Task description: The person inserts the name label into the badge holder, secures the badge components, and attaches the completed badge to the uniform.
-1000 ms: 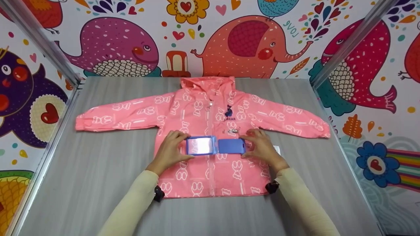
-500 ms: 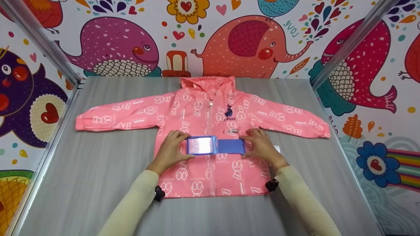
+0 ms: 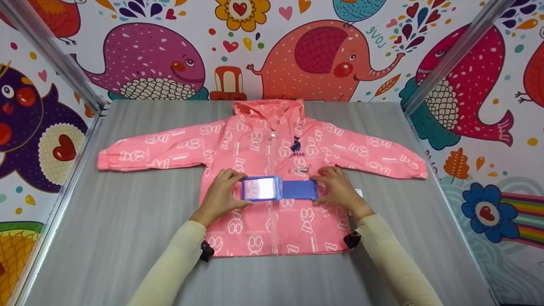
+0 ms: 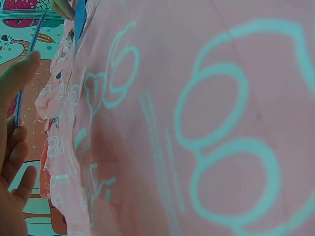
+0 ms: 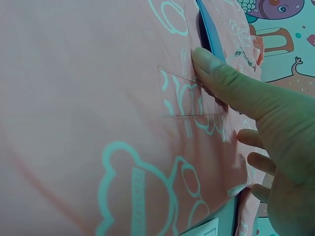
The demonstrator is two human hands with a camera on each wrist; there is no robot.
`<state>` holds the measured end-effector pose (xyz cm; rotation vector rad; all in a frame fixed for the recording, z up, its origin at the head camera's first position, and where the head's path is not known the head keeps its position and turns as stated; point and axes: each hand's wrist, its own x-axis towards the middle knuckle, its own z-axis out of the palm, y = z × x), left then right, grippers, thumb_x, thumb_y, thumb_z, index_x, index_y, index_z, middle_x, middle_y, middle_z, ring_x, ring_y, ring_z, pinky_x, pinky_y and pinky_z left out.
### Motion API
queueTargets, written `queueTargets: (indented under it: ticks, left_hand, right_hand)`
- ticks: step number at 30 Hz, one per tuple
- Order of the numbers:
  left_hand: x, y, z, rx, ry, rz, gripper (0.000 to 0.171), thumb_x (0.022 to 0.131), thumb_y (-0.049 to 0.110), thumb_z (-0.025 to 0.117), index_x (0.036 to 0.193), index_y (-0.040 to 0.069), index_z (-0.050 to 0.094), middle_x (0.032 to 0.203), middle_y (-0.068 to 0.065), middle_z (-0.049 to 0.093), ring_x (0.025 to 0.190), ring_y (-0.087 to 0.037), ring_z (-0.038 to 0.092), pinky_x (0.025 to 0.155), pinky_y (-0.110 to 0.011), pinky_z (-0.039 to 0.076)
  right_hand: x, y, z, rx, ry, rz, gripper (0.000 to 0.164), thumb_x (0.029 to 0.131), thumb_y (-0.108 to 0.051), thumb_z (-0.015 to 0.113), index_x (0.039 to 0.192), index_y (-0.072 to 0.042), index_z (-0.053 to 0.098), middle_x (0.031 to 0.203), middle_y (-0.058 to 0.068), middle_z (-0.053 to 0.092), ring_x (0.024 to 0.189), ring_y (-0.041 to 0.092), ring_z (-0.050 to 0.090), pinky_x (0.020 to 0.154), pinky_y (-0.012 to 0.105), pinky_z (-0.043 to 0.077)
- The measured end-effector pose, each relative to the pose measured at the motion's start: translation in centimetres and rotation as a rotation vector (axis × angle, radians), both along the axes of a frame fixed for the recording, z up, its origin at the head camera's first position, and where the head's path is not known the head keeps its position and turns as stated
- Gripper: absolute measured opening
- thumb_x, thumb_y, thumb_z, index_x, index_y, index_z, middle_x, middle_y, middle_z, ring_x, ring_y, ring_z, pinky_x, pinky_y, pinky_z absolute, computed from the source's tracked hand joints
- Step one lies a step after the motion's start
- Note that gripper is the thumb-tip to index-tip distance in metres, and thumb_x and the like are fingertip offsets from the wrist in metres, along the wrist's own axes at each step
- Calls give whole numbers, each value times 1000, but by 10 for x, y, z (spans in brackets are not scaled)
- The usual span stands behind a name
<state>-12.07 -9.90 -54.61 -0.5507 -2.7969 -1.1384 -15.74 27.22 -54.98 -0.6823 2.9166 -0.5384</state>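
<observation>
A pink hooded jacket (image 3: pixel 255 229) with white line drawings lies flat, sleeves spread. Above its front is a blue card holder in two parts. My left hand (image 3: pixel 221 191) pinches the frame with the clear window (image 3: pixel 259 188) by its left end. At the other side, my right hand (image 3: pixel 340 191) pinches the solid blue panel (image 3: pixel 297 189) by its right end. The two parts meet or nearly meet near the zipper; whether they join is unclear. In the right wrist view, the thumb (image 5: pixel 211 64) presses the panel's edge. A small metal clip (image 3: pixel 301 170) lies on the jacket above the panel.
The jacket rests on a grey wood-grain table (image 3: pixel 127 212). White tag or label (image 3: pixel 359 193) shows beside the right hand. Printed cartoon walls (image 3: pixel 314 55) and metal corner posts (image 3: pixel 459 55) bound the table at the back and sides.
Both hands keep nearly the same place and hold. The solid blue panel has tilted very slightly and looks darker than a second ago.
</observation>
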Motion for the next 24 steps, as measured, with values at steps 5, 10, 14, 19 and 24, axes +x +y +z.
queueTargets:
  ticks: [5,10,14,19,24]
  left_hand:
    - [-1,1,-1,-6,18,0,72,62,35,94,124,13,66,114,-1,60,105,-18,49,93,-38,51]
    - [-1,1,-1,-17,29,1,73,61,36,95,123,11,66,113,-2,61,104,-18,49,91,-38,51]
    - [0,1,1,-19,15,5,73,61,37,94,124,12,66,114,-2,61,105,-18,49,92,-38,51]
    - [0,2,0,-20,8,3,71,62,38,94,124,14,66,114,-1,60,105,-17,49,93,-37,51]
    - [0,2,-2,-22,15,2,70,62,38,94,122,15,66,114,-1,61,105,-18,49,92,-38,51]
  right_hand:
    - [0,-1,2,-20,10,15,83,54,-43,93,128,-17,67,133,16,58,130,38,44,112,62,28]
    - [-1,0,5,-43,24,32,81,54,-42,93,127,-17,68,131,17,59,128,39,45,109,62,31]
    - [-3,-1,9,-55,26,38,83,55,-43,93,128,-16,67,132,18,57,127,39,46,110,60,32]
    - [-2,0,10,-64,30,39,82,56,-44,92,128,-15,67,133,19,57,127,38,47,111,59,32]
    - [-1,6,12,-113,-3,11,77,61,-38,92,130,-14,66,134,18,56,129,37,46,111,59,32]
